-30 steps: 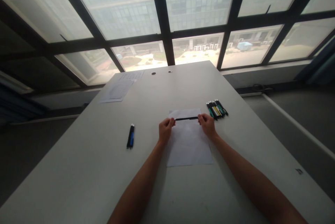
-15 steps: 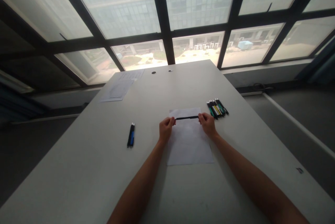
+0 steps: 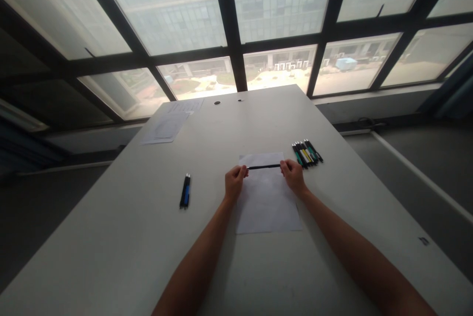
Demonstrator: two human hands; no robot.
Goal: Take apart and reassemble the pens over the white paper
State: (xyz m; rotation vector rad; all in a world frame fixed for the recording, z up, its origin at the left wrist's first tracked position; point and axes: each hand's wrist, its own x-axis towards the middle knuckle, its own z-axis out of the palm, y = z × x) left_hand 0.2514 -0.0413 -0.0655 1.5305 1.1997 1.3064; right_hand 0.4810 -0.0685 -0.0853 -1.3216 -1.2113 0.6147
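A black pen (image 3: 263, 166) is stretched level between my two hands, above the upper part of a white paper sheet (image 3: 268, 203). My left hand (image 3: 235, 181) pinches its left end, and my right hand (image 3: 291, 174) grips the right end. Just beyond my right hand lies a row of several pens (image 3: 306, 153) with black, green, yellow and white parts. To the left of my left hand, a pair of pens (image 3: 185, 191), black and blue, rests on the table.
The white table (image 3: 121, 237) reaches to a large window. Printed papers (image 3: 166, 126) lie at its far left. Two small round openings are near the far edge, one of them a dark hole (image 3: 217, 103). A small dark mark (image 3: 423, 241) is at the right edge.
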